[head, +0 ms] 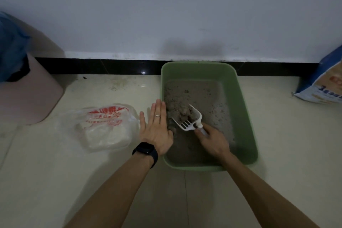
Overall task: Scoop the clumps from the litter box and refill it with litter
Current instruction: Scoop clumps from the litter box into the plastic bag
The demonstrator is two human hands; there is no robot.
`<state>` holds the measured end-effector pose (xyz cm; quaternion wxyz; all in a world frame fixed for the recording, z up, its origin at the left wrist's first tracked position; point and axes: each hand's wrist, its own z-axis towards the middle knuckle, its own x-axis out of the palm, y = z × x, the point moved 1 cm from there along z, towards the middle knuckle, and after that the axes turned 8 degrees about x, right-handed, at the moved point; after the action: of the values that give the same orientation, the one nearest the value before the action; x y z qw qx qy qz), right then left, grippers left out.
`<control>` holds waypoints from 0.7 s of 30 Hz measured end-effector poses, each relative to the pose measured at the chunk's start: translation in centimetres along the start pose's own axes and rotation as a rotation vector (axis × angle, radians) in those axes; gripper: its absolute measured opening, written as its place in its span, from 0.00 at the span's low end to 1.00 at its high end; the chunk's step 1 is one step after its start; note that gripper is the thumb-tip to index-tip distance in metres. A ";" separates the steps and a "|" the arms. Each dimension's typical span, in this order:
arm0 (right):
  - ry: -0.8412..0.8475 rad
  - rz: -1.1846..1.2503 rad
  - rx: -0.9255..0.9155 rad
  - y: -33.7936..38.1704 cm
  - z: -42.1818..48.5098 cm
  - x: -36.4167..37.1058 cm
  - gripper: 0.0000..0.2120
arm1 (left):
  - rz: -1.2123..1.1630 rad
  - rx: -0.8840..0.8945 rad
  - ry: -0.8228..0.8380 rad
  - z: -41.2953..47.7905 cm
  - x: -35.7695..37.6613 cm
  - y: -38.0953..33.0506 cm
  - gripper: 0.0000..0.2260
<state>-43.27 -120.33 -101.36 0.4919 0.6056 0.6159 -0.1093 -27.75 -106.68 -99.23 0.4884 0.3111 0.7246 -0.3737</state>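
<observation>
Scooping: right grip [212, 139] clamped on scoop [196, 117], loaded with clumps [185, 112], in the box [239, 109] on the floor [187, 201]; left grip [157, 126] flat, unclenched, at its rim. Next: lift level, tip into bag [105, 127]

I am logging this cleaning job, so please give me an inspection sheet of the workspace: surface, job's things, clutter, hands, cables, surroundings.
Surface: pale tile floor, dirt marks near the wall.
Job's things: green litter box holding grey litter; white scoop carrying clumps; litter bag at right; bin with blue liner at left.
Clutter: plastic bag with red print, left of the box.
Hands: left hand open, flat beside the box's left rim; right hand grips the scoop handle.
Cables: nothing seen.
Surroundings: white wall, black baseboard.
</observation>
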 end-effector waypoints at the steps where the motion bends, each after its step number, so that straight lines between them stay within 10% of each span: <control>1: -0.011 0.068 0.002 -0.2 -0.2 -0.2 0.16 | 0.005 -0.001 -0.007 0.0 0.1 0.0 0.38; 21: -0.231 0.230 0.068 -1.3 -3.3 -2.6 0.17 | 0.068 -0.011 -0.116 -0.1 0.5 0.0 0.33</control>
<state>-46.48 -119.93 -98.44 0.5482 0.6716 0.4778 -0.1420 -27.99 -106.53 -99.71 0.5436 0.3107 0.6862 -0.3703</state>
